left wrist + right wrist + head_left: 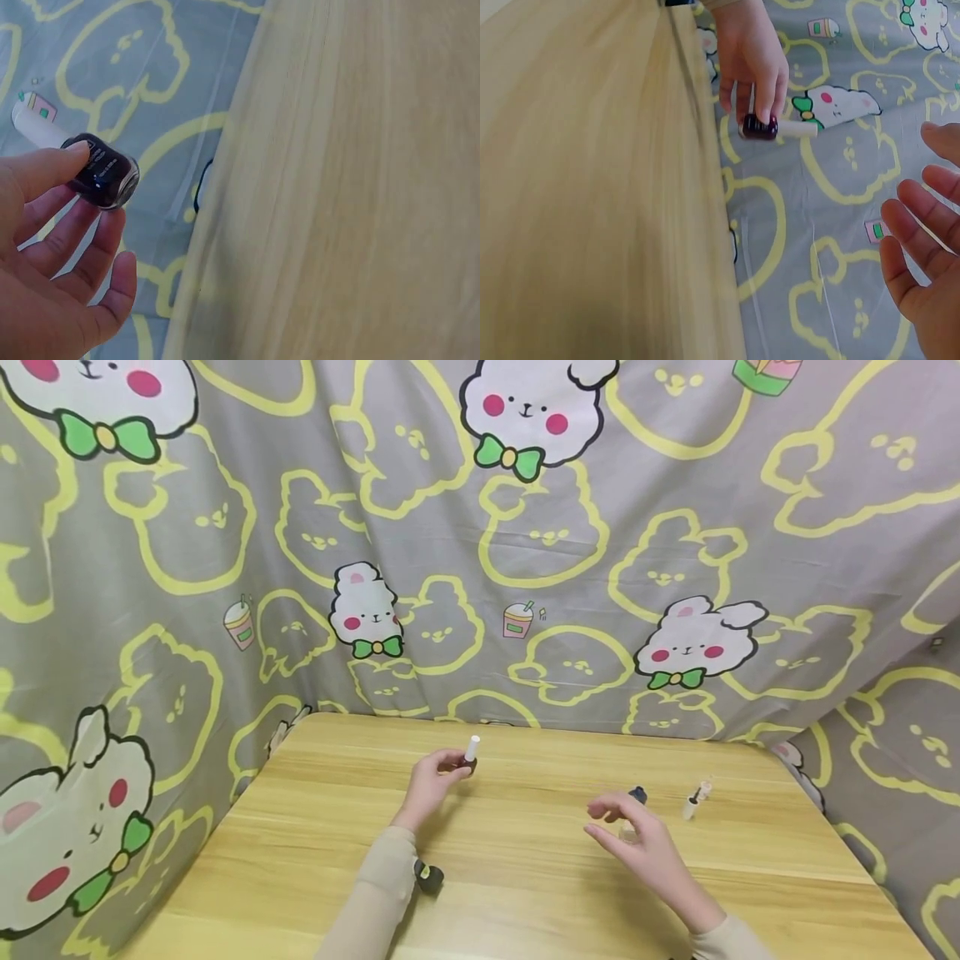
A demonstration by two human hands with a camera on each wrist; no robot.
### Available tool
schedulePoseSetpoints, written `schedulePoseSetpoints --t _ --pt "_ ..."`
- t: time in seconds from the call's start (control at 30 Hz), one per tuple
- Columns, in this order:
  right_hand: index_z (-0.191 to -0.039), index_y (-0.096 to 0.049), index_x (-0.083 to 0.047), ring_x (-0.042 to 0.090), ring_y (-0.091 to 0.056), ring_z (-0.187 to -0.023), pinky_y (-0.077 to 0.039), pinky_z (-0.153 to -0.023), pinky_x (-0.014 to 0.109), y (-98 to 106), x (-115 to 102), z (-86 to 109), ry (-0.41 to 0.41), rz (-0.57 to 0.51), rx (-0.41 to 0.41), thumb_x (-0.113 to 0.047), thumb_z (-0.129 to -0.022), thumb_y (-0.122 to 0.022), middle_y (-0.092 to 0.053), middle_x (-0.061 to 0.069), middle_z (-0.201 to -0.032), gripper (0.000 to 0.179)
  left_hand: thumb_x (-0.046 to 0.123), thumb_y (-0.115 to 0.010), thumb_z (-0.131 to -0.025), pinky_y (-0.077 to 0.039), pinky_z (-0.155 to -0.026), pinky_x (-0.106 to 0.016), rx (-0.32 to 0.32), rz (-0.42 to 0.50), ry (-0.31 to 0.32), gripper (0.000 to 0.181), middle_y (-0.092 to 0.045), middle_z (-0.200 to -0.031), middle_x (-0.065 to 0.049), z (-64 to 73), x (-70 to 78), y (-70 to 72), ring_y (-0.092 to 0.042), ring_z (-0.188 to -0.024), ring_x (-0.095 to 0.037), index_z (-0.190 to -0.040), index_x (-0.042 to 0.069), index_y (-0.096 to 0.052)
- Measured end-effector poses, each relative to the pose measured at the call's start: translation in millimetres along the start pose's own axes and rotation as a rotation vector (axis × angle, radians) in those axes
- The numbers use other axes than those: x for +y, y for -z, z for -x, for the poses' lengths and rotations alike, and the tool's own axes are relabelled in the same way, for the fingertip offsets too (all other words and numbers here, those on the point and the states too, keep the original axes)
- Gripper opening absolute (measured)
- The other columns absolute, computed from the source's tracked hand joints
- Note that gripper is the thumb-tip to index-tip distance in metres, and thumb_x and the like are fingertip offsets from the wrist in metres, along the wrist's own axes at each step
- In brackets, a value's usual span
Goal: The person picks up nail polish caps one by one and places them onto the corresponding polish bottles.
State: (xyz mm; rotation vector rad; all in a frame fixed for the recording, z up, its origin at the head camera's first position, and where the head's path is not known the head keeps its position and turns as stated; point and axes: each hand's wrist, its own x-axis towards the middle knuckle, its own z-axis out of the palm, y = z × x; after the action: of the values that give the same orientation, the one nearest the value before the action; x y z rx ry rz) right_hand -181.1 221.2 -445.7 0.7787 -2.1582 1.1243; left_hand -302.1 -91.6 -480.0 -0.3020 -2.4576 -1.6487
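My left hand (pixel 431 785) pinches a nail polish bottle (pixel 101 174) between thumb and fingers. Its glass is dark with small pale print, and a long white cap tops it. In the head view it is held above the far middle of the table. Some way to the right my right hand (pixel 647 839) hovers over the table with nothing in it, its fingers relaxed and apart from the thumb. Partly hidden behind that hand is a small bottle with a dark blue cap (pixel 637 794).
Further right on the wooden table (pixel 525 877) lies a small white bottle (pixel 690 808), with a thin dark stick and a pale pink piece beside it. A dark wrist device (pixel 429 877) sits at the left sleeve. Patterned grey cloth (pixel 450 543) hangs around the table's edges.
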Motion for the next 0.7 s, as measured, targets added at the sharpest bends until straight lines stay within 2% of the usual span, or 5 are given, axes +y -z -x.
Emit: schedulePoseSetpoints --t 0.1,0.23,0.47,0.57,0.7 --pt "-0.102 -0.065 -0.012 0.008 -0.061 -0.087 -0.047 -0.078 0.015 9 8 8.9 0.016 0.003 0.003 0.013 -0.067 -0.079 -0.067 -0.003 -0.093 0.045 0.014 -0.075 -0.084 -0.051 -0.092 -0.045 -0.016 -0.008 0.009 0.029 -0.072 -0.106 -0.011 -0.4 -3.0 0.8 -0.067 -0.097 -0.025 -0.110 0.004 -0.070" --pt "-0.103 -0.066 -0.011 0.007 -0.061 -0.086 -0.048 -0.077 0.015 21 14 17.3 0.033 0.008 0.009 0.014 -0.066 -0.079 -0.067 -0.002 -0.091 0.046 0.014 -0.074 -0.084 -0.050 -0.094 -0.047 -0.030 -0.012 0.023 0.028 -0.072 -0.107 -0.012 -1.5 -5.9 2.1 -0.067 -0.099 -0.027 -0.110 0.003 -0.069" --pt "-0.102 -0.067 -0.009 0.000 -0.060 -0.088 -0.046 -0.080 0.011 40 22 29.5 -0.055 0.044 0.013 0.013 -0.068 -0.078 -0.068 -0.001 -0.091 0.041 0.012 -0.073 -0.085 -0.051 -0.093 -0.046 -0.020 -0.044 0.018 0.027 -0.072 -0.106 -0.014 -5.8 -10.3 6.1 -0.067 -0.099 -0.028 -0.110 0.002 -0.069" --pt "-0.100 -0.067 -0.004 -0.002 -0.060 -0.089 -0.046 -0.080 0.010 45 25 34.0 -0.061 0.066 0.024 0.014 -0.067 -0.077 -0.068 0.002 -0.090 0.039 0.011 -0.073 -0.085 -0.052 -0.092 -0.046 -0.029 -0.048 0.009 0.027 -0.072 -0.106 -0.015 -7.8 -12.1 7.6 -0.068 -0.098 -0.029 -0.110 0.001 -0.069" --pt "-0.100 -0.067 0.000 -0.003 -0.060 -0.089 -0.045 -0.081 0.008 53 28 39.6 -0.078 0.088 0.038 0.015 -0.067 -0.077 -0.068 0.006 -0.090 0.038 0.012 -0.073 -0.085 -0.052 -0.093 -0.045 -0.046 -0.030 0.037 0.026 -0.072 -0.107 -0.013 -11.1 -16.3 8.5 -0.068 -0.098 -0.026 -0.110 0.002 -0.069"
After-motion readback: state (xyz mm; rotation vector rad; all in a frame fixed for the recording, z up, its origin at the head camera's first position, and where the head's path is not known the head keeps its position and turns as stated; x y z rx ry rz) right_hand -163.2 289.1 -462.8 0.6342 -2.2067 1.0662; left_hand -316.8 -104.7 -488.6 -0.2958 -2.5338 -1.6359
